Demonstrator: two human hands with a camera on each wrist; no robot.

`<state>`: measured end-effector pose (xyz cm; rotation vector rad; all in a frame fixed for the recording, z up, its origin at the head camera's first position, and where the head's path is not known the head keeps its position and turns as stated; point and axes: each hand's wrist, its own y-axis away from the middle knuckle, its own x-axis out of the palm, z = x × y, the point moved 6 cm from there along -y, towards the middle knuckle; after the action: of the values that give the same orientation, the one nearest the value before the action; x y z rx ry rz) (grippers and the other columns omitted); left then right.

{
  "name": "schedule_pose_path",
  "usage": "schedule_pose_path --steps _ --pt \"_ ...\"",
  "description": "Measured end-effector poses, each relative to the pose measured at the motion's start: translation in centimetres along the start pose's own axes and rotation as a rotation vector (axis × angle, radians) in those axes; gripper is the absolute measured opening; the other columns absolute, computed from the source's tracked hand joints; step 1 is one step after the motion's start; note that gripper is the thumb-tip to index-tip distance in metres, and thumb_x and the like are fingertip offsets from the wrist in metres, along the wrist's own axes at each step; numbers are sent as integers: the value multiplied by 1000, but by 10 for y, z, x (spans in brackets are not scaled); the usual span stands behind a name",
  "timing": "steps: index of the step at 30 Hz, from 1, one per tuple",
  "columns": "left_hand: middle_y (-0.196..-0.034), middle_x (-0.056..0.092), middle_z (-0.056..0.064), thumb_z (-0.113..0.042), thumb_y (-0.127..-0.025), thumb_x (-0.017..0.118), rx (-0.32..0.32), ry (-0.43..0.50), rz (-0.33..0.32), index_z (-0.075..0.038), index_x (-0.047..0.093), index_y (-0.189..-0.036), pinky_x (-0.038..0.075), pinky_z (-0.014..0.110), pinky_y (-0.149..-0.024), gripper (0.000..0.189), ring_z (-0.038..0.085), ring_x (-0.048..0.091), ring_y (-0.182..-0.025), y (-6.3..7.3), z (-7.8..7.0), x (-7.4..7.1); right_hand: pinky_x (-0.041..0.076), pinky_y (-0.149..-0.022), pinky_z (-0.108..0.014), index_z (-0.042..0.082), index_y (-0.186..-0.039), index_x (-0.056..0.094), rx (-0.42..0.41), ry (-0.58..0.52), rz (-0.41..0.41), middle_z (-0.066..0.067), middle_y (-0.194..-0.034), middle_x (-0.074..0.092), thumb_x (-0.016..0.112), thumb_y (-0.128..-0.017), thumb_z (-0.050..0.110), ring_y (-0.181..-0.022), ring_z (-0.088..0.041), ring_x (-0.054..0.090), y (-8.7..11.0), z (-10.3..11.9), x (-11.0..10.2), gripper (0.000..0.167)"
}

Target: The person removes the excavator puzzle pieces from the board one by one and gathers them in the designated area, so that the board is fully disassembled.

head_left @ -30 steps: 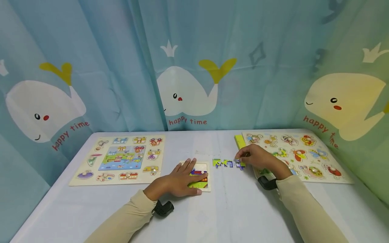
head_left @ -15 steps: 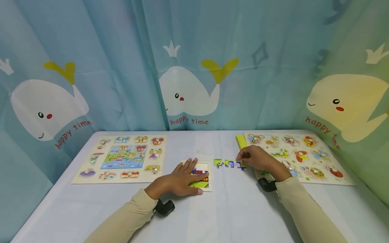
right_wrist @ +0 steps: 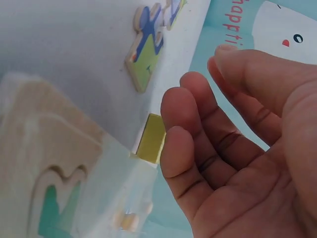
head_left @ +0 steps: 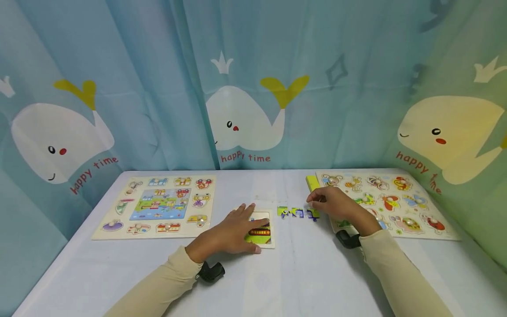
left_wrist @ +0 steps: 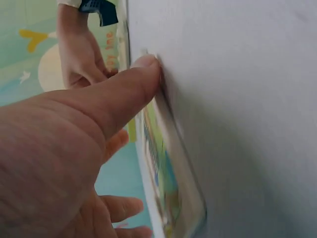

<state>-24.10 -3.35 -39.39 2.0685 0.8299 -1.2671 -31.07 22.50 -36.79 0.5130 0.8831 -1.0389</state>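
Observation:
My left hand [head_left: 233,229] spreads its fingers over a small wooden jigsaw puzzle [head_left: 259,240] with a train picture. In the left wrist view the thumb [left_wrist: 126,87] touches the puzzle's frame edge. Part of the picture is hidden under the hand. To its right, three loose jigsaw pieces [head_left: 298,213] lie in a row on the table. My right hand [head_left: 334,204] hovers just above the rightmost piece [right_wrist: 146,57], apart from it. Its fingers are loosely curled, and nothing shows between thumb and fingers.
A peg puzzle board with vehicles [head_left: 158,229] lies at the left. An insect peg puzzle board [head_left: 372,207] lies at the right under my right forearm. A yellow-green bar [head_left: 312,184] stands by its left edge. A whale-print curtain [head_left: 241,119] hangs behind the table.
My right fingertips have come off the rightmost jigsaw piece and risen slightly. My left fingers have drawn back a little, uncovering more of the train picture.

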Motion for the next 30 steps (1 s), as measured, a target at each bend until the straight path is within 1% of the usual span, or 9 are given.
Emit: schedule_pose_path --steps 3,8,11,13,17,21,24,26,30 --pt "-161 10 16 -42 -88 71 -2 35 -13 -28 41 -150 15 51 -114 71 36 5 -146 10 6 -3 48 -67 -32 1 -99 69 -27 -4 -7 0 -87 64 62 -94 5 -75 -13 55 0 3 1 10" --pt "-161 10 14 -41 -91 68 -11 115 -17 -28 41 -150 21 52 -112 66 31 7 -147 33 17 -7 46 -64 -31 -1 -97 70 -83 -17 -41 -4 -84 67 63 -95 7 -72 -13 55 -4 15 0 11" --pt "-161 8 15 -40 -93 66 -11 142 -14 -28 39 -151 21 52 -112 65 30 8 -147 42 20 -6 45 -63 -31 -1 -98 71 -88 -25 -47 -4 -85 68 62 -95 8 -71 -13 54 -10 22 2 13" --pt "-161 7 17 -43 -94 64 -11 137 -7 -30 36 -152 20 52 -112 66 31 8 -147 44 20 -3 45 -63 -32 0 -99 70 -70 -32 -28 -4 -85 67 61 -96 10 -70 -14 53 -13 26 7 14" --pt "-160 3 20 -51 -93 59 -32 90 42 -36 32 -153 14 53 -113 67 35 3 -146 43 17 6 45 -62 -32 1 -101 70 -31 -65 23 -3 -85 66 59 -97 13 -70 -15 52 -14 34 20 17" --pt "-159 -1 24 -53 -94 57 -42 40 77 -35 34 -152 11 55 -113 65 38 -1 -146 42 10 10 45 -62 -31 1 -101 70 -34 -127 43 -4 -85 66 59 -97 11 -71 -16 53 -14 42 30 16" --pt "-159 -2 24 -52 -93 58 -64 22 81 -34 37 -151 15 55 -112 64 38 -1 -146 42 8 10 44 -60 -30 1 -101 71 -59 -154 53 -3 -83 66 60 -97 12 -69 -14 52 -19 53 39 16" --pt "-159 -1 24 -52 -93 59 -79 12 77 -34 38 -150 19 56 -111 64 37 0 -146 42 7 8 44 -61 -29 1 -102 71 -91 -177 74 -3 -85 67 60 -97 14 -70 -13 51 -24 64 48 18" --pt "-159 2 25 -51 -92 61 -83 -2 65 -32 42 -149 23 56 -110 63 39 3 -146 41 5 7 46 -70 -30 0 -106 71 -139 -231 130 -3 -94 69 59 -98 15 -79 -13 55 -31 90 64 21"
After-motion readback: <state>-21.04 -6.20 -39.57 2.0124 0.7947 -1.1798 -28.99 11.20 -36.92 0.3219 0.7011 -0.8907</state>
